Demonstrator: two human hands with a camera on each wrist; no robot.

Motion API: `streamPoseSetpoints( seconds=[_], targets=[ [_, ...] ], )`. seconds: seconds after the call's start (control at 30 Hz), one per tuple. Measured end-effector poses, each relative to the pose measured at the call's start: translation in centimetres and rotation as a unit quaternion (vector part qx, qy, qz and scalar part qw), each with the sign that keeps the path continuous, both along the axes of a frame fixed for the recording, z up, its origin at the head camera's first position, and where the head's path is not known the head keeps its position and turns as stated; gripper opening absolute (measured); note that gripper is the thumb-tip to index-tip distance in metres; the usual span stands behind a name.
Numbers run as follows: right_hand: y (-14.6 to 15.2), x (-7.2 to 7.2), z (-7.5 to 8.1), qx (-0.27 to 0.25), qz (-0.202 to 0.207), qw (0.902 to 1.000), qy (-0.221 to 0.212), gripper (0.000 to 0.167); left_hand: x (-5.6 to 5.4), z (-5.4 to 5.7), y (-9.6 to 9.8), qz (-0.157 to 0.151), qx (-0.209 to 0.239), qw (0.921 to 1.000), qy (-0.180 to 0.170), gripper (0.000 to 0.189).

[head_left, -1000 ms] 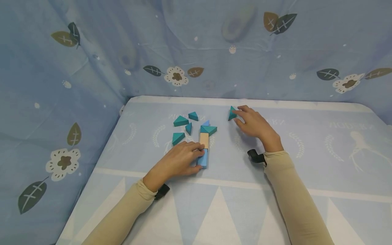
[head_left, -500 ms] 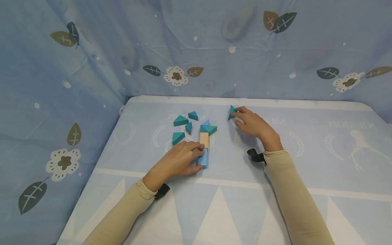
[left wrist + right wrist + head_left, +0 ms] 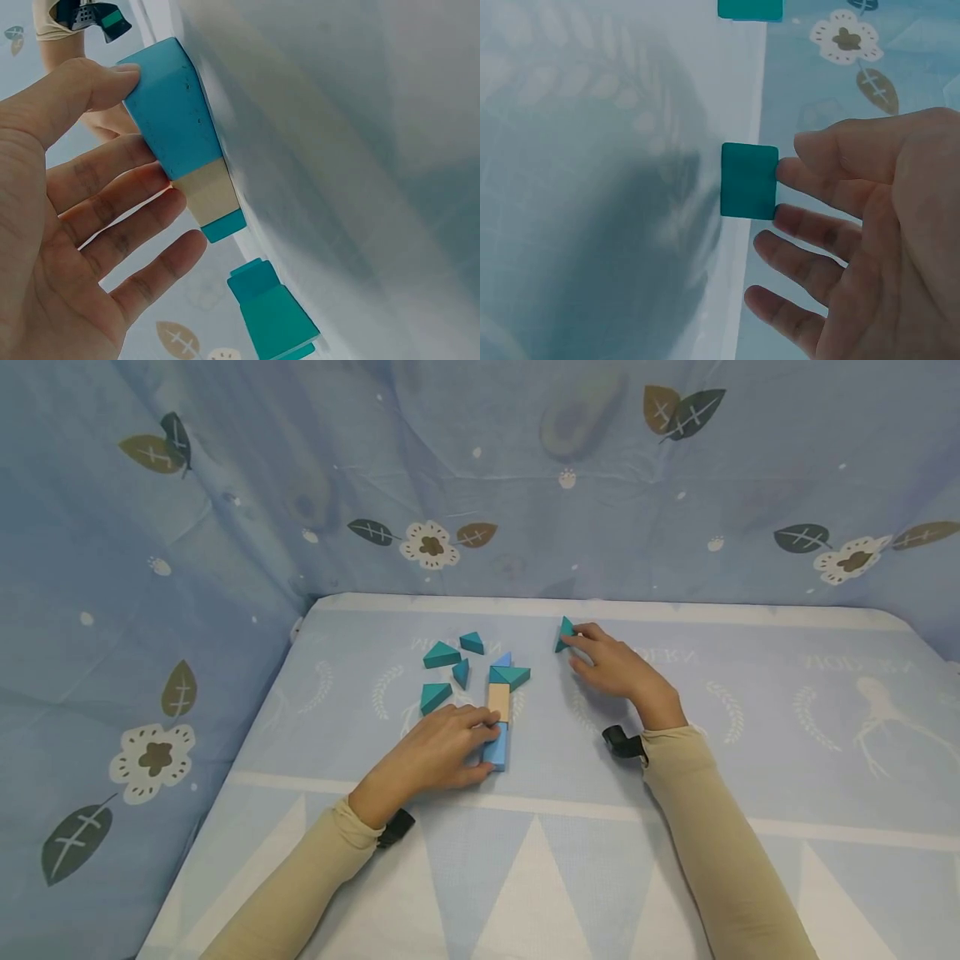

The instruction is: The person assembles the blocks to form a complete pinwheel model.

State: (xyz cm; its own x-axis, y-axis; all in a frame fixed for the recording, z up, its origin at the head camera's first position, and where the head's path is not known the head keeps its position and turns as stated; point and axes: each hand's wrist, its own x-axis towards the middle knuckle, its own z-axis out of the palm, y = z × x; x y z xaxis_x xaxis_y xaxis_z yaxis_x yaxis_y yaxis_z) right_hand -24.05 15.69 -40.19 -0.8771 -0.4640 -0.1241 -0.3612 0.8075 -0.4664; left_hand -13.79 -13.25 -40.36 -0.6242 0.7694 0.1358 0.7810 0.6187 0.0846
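My left hand [image 3: 438, 752] lies beside a short row of blocks, thumb at the near end of a blue rectangular block [image 3: 496, 752] and fingertips along its left side. In the left wrist view, the fingers look relaxed against the blue block [image 3: 172, 105] and the plain wooden block [image 3: 206, 191]. Beyond the wooden block sit teal triangular blocks [image 3: 514, 677] and a light blue triangle [image 3: 503, 659]. My right hand [image 3: 622, 675] touches a separate teal triangular block [image 3: 563, 633] with its fingertips. The right wrist view shows two extended fingers against that block [image 3: 748, 181], the thumb apart from it.
Several loose teal triangles lie left of the row, among them a larger triangle [image 3: 441, 655] and a smaller triangle [image 3: 472, 642]. A patterned cloth covers the table [image 3: 750, 693], and a blue curtain [image 3: 600, 485] hangs behind its far edge.
My right hand and the teal triangle at its fingertips have edged very slightly left. The left hand and the row of blocks stay in place.
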Motion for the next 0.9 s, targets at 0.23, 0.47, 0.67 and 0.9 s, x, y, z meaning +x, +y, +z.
streamPoseSetpoints(
  seconds=[0.23, 0.47, 0.67, 0.9],
  targets=[
    [-0.1, -0.1, -0.3, -0.007, 0.0, 1.0, -0.002, 0.051, 0.0, 0.0, -0.1, 0.0, 0.003, 1.0, 0.001, 0.047],
    [-0.2, -0.2, -0.4, -0.003, -0.007, 0.9999, -0.009, 0.052, -0.1, 0.1, 0.0, -0.001, 0.007, 1.0, -0.005, 0.047],
    [-0.5, -0.1, -0.3, -0.001, -0.01, 0.9999, -0.008, 0.052, -0.1, 0.0, -0.1, 0.0, 0.011, 0.9999, -0.01, 0.047],
    [-1.6, 0.1, -0.7, 0.011, -0.019, 0.9997, -0.001, 0.054, -0.2, -0.1, 0.0, -0.001, 0.007, 0.9999, -0.012, 0.047]
  ],
)
